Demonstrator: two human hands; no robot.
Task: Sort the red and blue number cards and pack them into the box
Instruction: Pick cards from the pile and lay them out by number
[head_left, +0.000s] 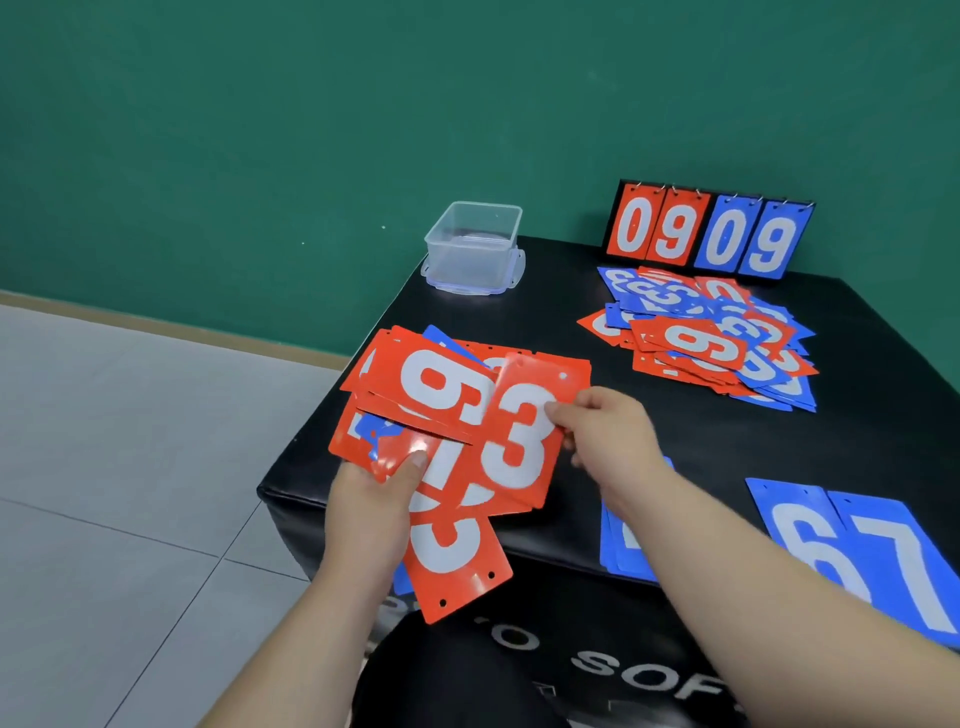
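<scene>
Both hands work at lower centre: the left hand (371, 504) grips a fanned bunch of red cards (431, 384), while the right hand (608, 431) pinches a red 3 card (519, 441) by its edge. Blue cards (883, 561) lie at lower right. The mixed pile (717, 338) and the clear box (472, 244) sit higher up on the black table (779, 441).

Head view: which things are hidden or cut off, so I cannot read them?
Blue cards at the near edge: numbers hidden by the right forearm.
Blue 7 card: cut by the picture's right edge.
Mixed pile: lower cards covered by upper ones.
Red cards held by the left hand: most numbers overlapped, also by the red 3 card in the right hand.
White lettering below the cards: partly behind that forearm.
</scene>
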